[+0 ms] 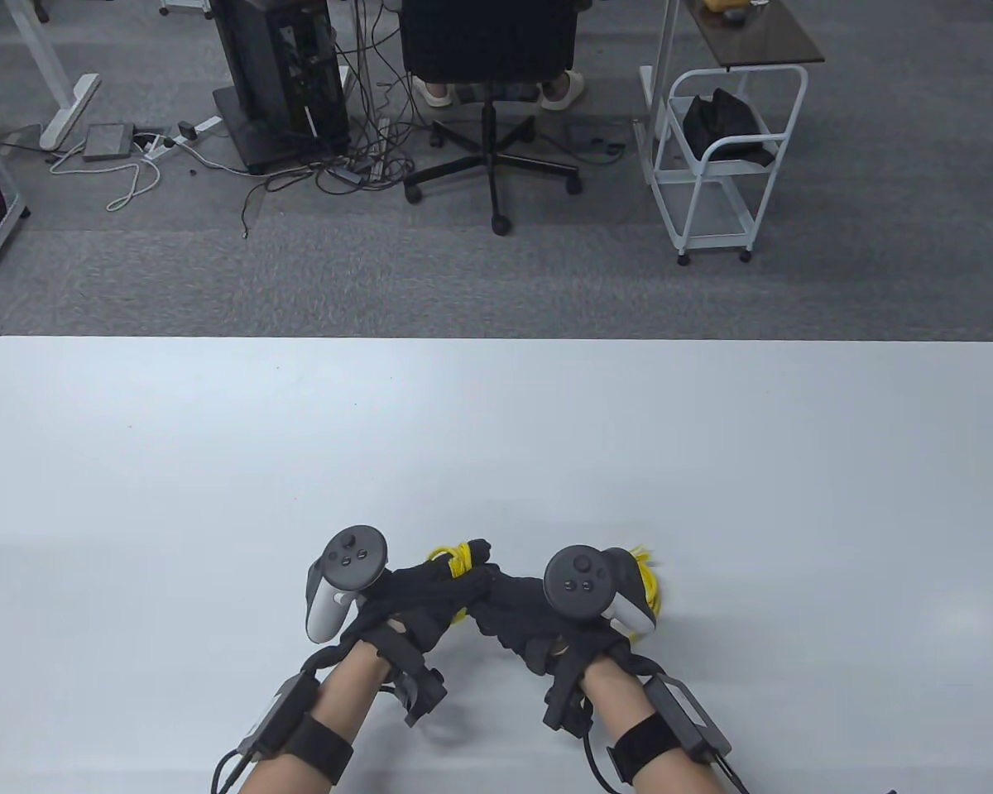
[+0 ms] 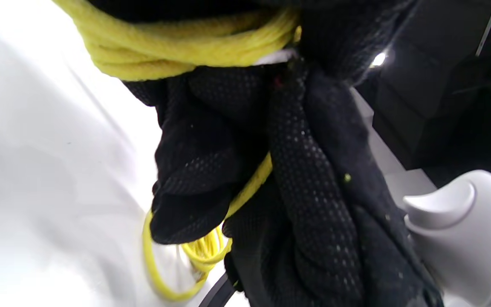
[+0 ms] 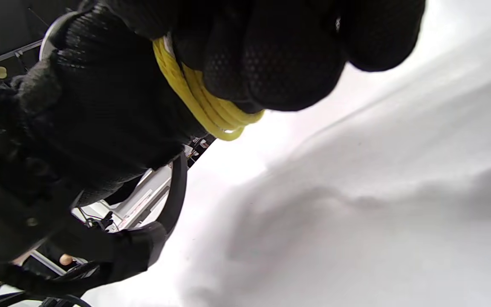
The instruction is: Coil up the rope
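Near table point(image 1: 496, 430) edge: left hand point(image 1: 414, 600) and right hand point(image 1: 538, 616) touching, both gripping bundled yellow rope point(image 1: 455, 560); fingers curled tight, apparently around several strands.

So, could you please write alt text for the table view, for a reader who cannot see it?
Two black-gloved hands, left hand and right hand, meet near the front edge of a white table, holding a bundle of yellow rope between them. A tracker sits on the back of each hand; behind the table are grey carpet, an office chair and a white cart.
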Demonstrator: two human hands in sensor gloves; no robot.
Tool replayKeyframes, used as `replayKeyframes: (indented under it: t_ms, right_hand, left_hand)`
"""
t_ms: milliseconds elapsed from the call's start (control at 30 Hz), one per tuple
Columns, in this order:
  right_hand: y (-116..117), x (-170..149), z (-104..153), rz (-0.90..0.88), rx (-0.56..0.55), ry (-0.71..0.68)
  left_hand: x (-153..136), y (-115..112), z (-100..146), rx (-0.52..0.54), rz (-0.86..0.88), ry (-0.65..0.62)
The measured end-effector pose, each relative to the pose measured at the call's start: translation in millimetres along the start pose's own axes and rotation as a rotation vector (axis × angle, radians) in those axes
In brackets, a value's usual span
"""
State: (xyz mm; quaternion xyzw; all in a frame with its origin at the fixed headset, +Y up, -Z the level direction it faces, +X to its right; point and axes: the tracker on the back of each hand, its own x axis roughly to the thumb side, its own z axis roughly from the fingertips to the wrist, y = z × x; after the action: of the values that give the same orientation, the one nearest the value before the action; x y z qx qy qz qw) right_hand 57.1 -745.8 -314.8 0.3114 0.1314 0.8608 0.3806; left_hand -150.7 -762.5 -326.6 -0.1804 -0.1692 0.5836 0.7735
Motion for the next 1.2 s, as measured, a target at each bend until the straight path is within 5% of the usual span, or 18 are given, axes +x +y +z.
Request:
replayKeyframes:
  t_ms: [167,400,500,800,1200]
  right_hand:
    - [0,5,-1,0.022,0.013,-0.018]
    - [-6,7,0,0.024,0.000,-0.034]
    - [0,4,-1,0.085,0.077,-0.011]
    - [2,-7,-2,0.134,0.094,0.075]
    - [-26,-16,10,0.298,-0.121,0.159]
  left_hand:
    - [7,5,3,0.079,-0.072,-0.047]
    - [9,12,9,0.186,0.080,-0.148]
    - [13,15,11,0.227,0.195,-0.195]
    - [13,5,5,0.056,0.407,-0.237]
    - [15,-15,-4,-0.210,0.164,-0.128]
